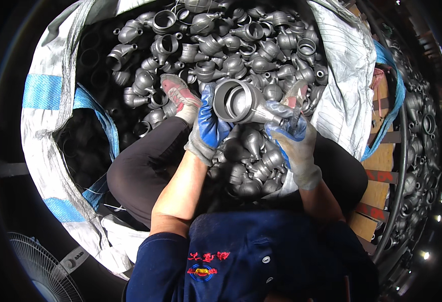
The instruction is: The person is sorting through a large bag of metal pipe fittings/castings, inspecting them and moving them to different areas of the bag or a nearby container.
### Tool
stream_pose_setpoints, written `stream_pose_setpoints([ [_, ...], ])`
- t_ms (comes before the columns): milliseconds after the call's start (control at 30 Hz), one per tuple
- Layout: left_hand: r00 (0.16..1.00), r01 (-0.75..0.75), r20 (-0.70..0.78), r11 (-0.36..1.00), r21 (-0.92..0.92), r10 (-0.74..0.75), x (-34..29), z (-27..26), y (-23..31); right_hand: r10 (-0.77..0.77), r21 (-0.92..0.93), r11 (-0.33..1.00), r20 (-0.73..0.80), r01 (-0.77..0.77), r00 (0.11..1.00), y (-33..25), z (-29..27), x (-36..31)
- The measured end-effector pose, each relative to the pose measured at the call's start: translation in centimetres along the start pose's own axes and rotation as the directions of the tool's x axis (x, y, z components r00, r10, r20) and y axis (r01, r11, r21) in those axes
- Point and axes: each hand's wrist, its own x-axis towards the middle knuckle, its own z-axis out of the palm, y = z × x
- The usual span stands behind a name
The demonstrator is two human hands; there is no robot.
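Between my hands is a grey metal casting (255,104), a hollow round body with a wide open mouth at the left and a narrow neck at the right. My left hand (212,121), in a grey knit glove with blue coating, grips the mouth's left rim. My right hand (292,135), gloved alike, is closed beside the neck, its fingertips near the neck's end. A slim dark piece (295,119) shows between its fingers; what kind it is I cannot tell. Several similar castings (253,168) lie below my hands, between my legs.
I sit within a large white woven bag (47,131) with blue straps (399,95), among heaped castings (221,45). Wooden slats (379,186) and a dark curved bar (401,186) run along the right, with more castings beyond. A fan (42,269) stands at lower left.
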Motion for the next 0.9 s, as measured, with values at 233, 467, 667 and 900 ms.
stream_pose_setpoints([
  [233,0.992,0.13,-0.001,0.991,0.029,-0.13,-0.5,-0.1,-0.8,-0.019,-0.065,0.998,-0.078,0.014,0.997,-0.6,-2.1,1.4],
  [467,0.971,0.172,0.128,0.961,0.217,-0.203,-1.5,-0.7,-0.6,0.021,0.075,0.997,-0.03,-0.019,0.999,-2.5,-3.4,2.0],
  [667,0.943,-0.012,0.217,0.624,0.781,-0.253,-1.7,2.5,-1.3,0.009,0.1,0.995,0.039,-0.013,0.999,-2.8,-4.2,3.0],
  [900,0.999,0.035,-0.025,0.486,0.873,-0.027,-2.1,-1.0,-4.7,0.293,0.259,0.924,-0.008,-0.281,0.956,-3.3,-2.5,1.7],
])
